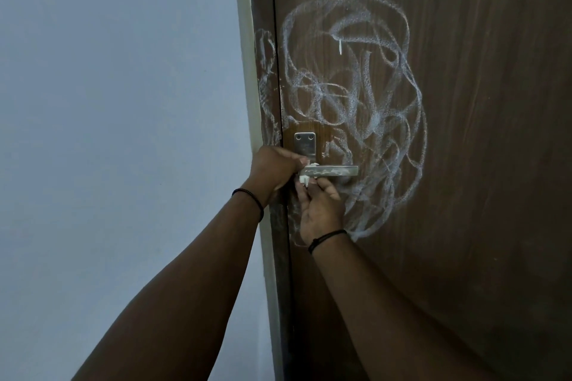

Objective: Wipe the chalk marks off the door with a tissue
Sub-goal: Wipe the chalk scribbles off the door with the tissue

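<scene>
A dark brown wooden door [479,102] fills the right of the view, covered with looping white chalk marks [365,96] above and right of the handle. More chalk smears the door frame [266,80]. A silver lever handle [334,171] points right from its metal plate [305,142]. My left hand [275,170] curls round the inner end of the handle, with a bit of white tissue [305,178] showing at its fingertips. My right hand [320,210] is just below the handle and pinches that tissue from underneath.
A pale blue-grey wall [117,102] takes up the left half of the view. A cream door-frame strip [247,71] separates the wall from the door. The right part of the door bears no chalk.
</scene>
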Available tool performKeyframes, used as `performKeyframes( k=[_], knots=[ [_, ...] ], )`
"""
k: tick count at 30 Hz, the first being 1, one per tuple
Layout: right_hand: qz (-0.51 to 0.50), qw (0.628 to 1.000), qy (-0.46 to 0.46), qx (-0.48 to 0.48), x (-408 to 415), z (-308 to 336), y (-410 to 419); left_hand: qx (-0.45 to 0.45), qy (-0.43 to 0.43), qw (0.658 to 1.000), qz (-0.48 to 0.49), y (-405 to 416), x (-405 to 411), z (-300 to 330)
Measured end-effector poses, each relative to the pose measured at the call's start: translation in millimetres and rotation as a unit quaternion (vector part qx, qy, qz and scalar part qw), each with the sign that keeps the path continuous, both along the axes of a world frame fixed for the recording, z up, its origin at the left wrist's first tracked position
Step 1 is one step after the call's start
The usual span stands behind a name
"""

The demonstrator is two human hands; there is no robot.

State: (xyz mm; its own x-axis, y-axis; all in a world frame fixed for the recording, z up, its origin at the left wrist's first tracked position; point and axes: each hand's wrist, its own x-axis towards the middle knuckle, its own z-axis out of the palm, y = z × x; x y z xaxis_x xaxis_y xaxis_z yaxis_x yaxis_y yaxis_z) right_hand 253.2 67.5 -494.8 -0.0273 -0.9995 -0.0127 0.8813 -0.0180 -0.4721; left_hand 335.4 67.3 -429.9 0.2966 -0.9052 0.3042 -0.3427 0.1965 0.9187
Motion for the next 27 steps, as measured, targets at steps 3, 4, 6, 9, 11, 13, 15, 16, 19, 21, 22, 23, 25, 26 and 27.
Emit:
performKeyframes(
  k=[3,4,6,9,11,13,15,16,19,21,22,23,25,26,27],
  knots=[
    [0.009,1.0,0.014,-0.001,1.7,1.3,-5.4,0.006,0.007,1.0,-0.007,-0.2,0.8,1.3],
    [0.023,1.0,0.02,-0.003,0.8,2.5,-4.5,0.005,0.011,1.0,-0.008,-0.4,0.9,1.6],
    [0.068,0.996,0.048,-0.01,0.1,5.8,-1.7,0.003,0.017,1.0,-0.012,-0.3,0.4,1.4],
    [0.11,0.992,0.069,-0.005,0.0,14.1,3.4,0.004,0.017,1.0,-0.015,0.3,1.6,0.0],
    [0.11,0.992,0.064,0.003,-3.8,16.8,4.3,0.003,0.026,0.999,-0.021,3.2,3.1,-3.9],
    [0.106,0.993,0.052,0.01,-9.1,14.2,4.1,0.001,0.034,0.999,-0.011,7.6,3.4,-11.3],
    [0.098,0.995,0.034,0.008,-15.1,9.5,6.0,0.012,0.067,0.998,0.0,11.7,0.7,-23.2],
    [0.088,0.996,0.025,0.007,-19.0,7.5,6.5,0.024,0.093,0.995,-0.006,14.4,-2.2,-30.1],
    [0.043,0.999,0.008,0.013,-35.6,6.1,4.4,0.062,0.147,0.986,-0.048,20.9,-12.0,-46.9],
    [0.012,1.0,0.002,0.023,-46.8,5.9,1.5,0.063,0.159,0.983,-0.071,22.0,-17.8,-53.8],
    [0.004,1.0,0.007,0.027,-50.4,5.0,0.6,0.058,0.161,0.982,-0.08,21.7,-20.5,-55.2],
    [0.002,0.999,0.02,0.029,-52.0,4.4,1.7,0.052,0.163,0.981,-0.088,21.2,-23.0,-56.0],
    [0.014,0.997,0.067,0.027,-49.6,3.9,5.9,0.038,0.175,0.979,-0.094,19.8,-27.9,-55.9],
    [0.02,0.995,0.097,0.027,-47.0,5.0,8.2,0.031,0.187,0.978,-0.091,19.5,-29.8,-55.7],
    [0.021,0.991,0.128,0.03,-43.8,7.3,9.6,0.025,0.2,0.976,-0.084,19.8,-30.7,-55.6]
  ],
)
